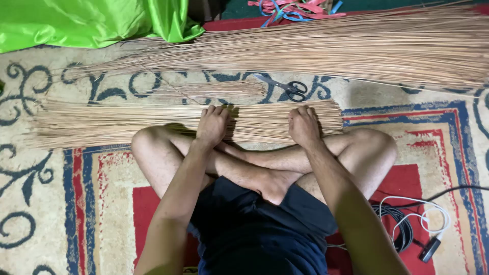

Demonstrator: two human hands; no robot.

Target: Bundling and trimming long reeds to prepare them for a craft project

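Note:
I sit cross-legged on a patterned carpet (61,203). A flat layer of thin tan sticks (127,122) lies across the floor in front of my legs. My left hand (212,125) rests palm down on these sticks near their middle. My right hand (303,126) presses on the same layer near its right end. Neither hand grips anything. A small separate bundle of sticks (219,90) lies just beyond.
Black-handled scissors (288,87) lie past the small bundle. A large long pile of sticks (331,48) runs across the far side. Green shiny cloth (86,20) sits top left, coloured straps (295,9) at top. Black and white cables (412,224) lie at my right.

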